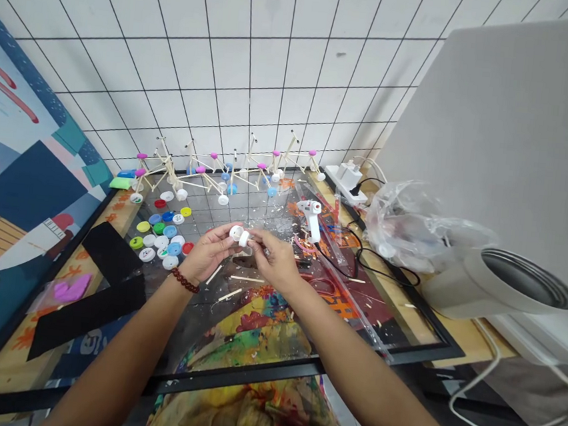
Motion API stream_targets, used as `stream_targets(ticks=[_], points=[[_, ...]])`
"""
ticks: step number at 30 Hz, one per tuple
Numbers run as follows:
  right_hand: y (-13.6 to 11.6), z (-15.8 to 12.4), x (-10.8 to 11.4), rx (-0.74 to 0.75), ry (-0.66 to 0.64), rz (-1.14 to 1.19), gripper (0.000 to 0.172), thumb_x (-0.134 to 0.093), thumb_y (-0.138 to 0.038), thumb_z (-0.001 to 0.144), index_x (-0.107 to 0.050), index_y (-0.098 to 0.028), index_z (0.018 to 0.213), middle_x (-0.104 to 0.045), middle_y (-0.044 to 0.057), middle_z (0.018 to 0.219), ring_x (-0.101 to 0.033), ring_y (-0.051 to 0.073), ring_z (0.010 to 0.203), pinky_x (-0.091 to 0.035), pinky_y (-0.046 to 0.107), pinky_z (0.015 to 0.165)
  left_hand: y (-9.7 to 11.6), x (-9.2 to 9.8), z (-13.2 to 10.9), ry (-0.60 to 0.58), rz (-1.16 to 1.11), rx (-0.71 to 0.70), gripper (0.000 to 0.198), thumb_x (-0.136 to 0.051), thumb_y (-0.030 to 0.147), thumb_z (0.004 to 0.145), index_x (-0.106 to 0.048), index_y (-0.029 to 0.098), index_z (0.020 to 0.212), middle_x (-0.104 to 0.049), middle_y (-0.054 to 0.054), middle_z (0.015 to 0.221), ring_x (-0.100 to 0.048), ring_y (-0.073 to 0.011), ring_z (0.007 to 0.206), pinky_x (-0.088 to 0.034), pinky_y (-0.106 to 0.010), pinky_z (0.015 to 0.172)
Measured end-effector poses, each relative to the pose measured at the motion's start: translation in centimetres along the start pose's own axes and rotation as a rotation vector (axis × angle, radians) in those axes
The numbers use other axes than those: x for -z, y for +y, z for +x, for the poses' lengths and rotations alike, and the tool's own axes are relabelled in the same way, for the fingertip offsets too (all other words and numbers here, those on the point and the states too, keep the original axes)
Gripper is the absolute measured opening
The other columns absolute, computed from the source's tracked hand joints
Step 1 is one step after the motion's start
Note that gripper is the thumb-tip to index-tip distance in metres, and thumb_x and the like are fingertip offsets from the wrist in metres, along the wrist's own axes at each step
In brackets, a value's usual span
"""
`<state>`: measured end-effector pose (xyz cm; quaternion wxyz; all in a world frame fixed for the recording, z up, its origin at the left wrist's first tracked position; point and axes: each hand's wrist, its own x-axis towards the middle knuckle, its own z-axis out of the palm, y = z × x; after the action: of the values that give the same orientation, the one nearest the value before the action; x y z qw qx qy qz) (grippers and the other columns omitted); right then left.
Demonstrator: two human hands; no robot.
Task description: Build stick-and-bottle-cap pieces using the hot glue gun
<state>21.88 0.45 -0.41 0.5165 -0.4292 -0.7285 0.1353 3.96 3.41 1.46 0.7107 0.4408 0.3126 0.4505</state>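
Observation:
Both of my hands meet over the glass-topped table [251, 344]. My left hand [208, 251], with a dark red bead bracelet on the wrist, pinches a white bottle cap [235, 232]. My right hand [275, 259] pinches a second white cap [244, 238] pressed against the first. Thin wooden sticks [236, 289] lie on the glass just under my hands. A pile of coloured bottle caps [164, 231] sits to the left of my left hand.
A white glue gun [312, 217] lies beyond my right hand, its black cord running right. Stick-and-cap models [228, 171] stand along the tiled wall. Black strips [100, 289] lie at left. A clear plastic bag [408, 221], a power strip [347, 179] and a white cylinder device [503, 284] are at right.

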Motion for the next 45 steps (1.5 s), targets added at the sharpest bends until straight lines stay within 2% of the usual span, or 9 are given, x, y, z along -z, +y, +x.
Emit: stream_targets(ticks=[6,12,15,19,22,28,35,41,45], points=[[-0.1,0.0,0.0,-0.042,0.025,0.021,0.025,-0.051,-0.02,0.091,-0.065,-0.022,0.112,-0.074,0.007,0.103,-0.07,0.02,0.09,-0.054,0.032,0.081,-0.3,-0.2,0.0,0.025,0.088,-0.064,0.04,-0.082,0.025,0.069,-0.073,0.02,0.108,-0.072,-0.007,0.109,-0.064,-0.0188,0.099,-0.051,-0.033,0.091],[1.0,0.3,-1.0,-0.319,0.007,0.448,0.021,-0.056,-0.031,0.087,-0.062,-0.02,0.103,-0.067,-0.001,0.072,-0.064,0.014,0.062,-0.053,0.028,0.066,-0.8,-1.2,-0.1,0.137,0.389,-0.269,0.039,-0.083,0.026,0.067,-0.073,0.019,0.104,-0.073,-0.008,0.103,-0.066,-0.021,0.094,-0.051,-0.037,0.091],[1.5,0.5,-1.4,-0.418,-0.015,0.65,0.027,-0.062,-0.038,0.082,-0.06,-0.019,0.1,-0.067,-0.001,0.071,-0.062,0.012,0.062,-0.052,0.026,0.064,-0.7,-1.6,-0.4,0.158,0.544,-0.378,0.033,-0.08,0.025,0.069,-0.074,0.02,0.101,-0.071,-0.007,0.106,-0.065,-0.0211,0.095,-0.051,-0.038,0.092],[1.4,0.7,-1.2,-0.469,-0.022,0.677,0.026,-0.067,-0.04,0.078,-0.063,-0.018,0.093,-0.068,0.001,0.078,-0.061,0.012,0.063,-0.052,0.026,0.065,-0.3,-1.8,-0.6,0.159,0.636,-0.474,0.03,-0.079,0.023,0.069,-0.075,0.022,0.098,-0.068,-0.006,0.107,-0.063,-0.0209,0.098,-0.051,-0.035,0.09],[1.1,0.7,-0.9,-0.464,0.015,0.613,0.025,-0.068,-0.04,0.076,-0.066,-0.018,0.088,-0.069,0.001,0.079,-0.059,0.011,0.062,-0.05,0.025,0.062,-0.3,-1.6,-0.5,0.172,0.581,-0.453,0.032,-0.082,0.022,0.064,-0.075,0.02,0.095,-0.067,-0.007,0.106,-0.064,-0.0201,0.095,-0.052,-0.034,0.088],[0.9,0.9,-0.6,-0.438,0.046,0.609,0.026,-0.071,-0.039,0.073,-0.07,-0.019,0.089,-0.072,0.002,0.081,-0.06,0.012,0.061,-0.052,0.027,0.061,-0.5,-1.2,-0.2,0.161,0.339,-0.247,0.043,-0.087,0.023,0.058,-0.071,0.017,0.097,-0.073,-0.005,0.089,-0.066,-0.0183,0.083,-0.056,-0.034,0.077],[1.0,0.9,-0.7,-0.448,0.069,0.607,0.024,-0.073,-0.039,0.072,-0.072,-0.019,0.085,-0.071,0.002,0.076,-0.061,0.013,0.061,-0.052,0.026,0.059,-0.8,-0.9,0.0,0.144,0.28,-0.259,0.045,-0.088,0.021,0.057,-0.071,0.017,0.099,-0.075,-0.005,0.091,-0.068,-0.0179,0.083,-0.058,-0.032,0.075],[0.9,0.8,-0.5,-0.411,0.072,0.544,0.023,-0.071,-0.039,0.076,-0.073,-0.019,0.086,-0.071,0.002,0.075,-0.06,0.014,0.062,-0.051,0.027,0.061,-0.9,-1.0,-0.1,0.149,0.324,-0.277,0.05,-0.088,0.023,0.057,-0.074,0.019,0.105,-0.074,-0.007,0.103,-0.069,-0.0206,0.091,-0.057,-0.037,0.083],[0.6,0.7,-0.2,-0.336,0.083,0.474,0.019,-0.069,-0.037,0.08,-0.074,-0.019,0.085,-0.07,0.003,0.076,-0.059,0.014,0.064,-0.049,0.027,0.063,-0.8,-1.0,-0.2,0.125,0.311,-0.245,0.055,-0.088,0.025,0.058,-0.072,0.02,0.111,-0.076,-0.005,0.094,-0.069,-0.0201,0.086,-0.058,-0.037,0.082]])
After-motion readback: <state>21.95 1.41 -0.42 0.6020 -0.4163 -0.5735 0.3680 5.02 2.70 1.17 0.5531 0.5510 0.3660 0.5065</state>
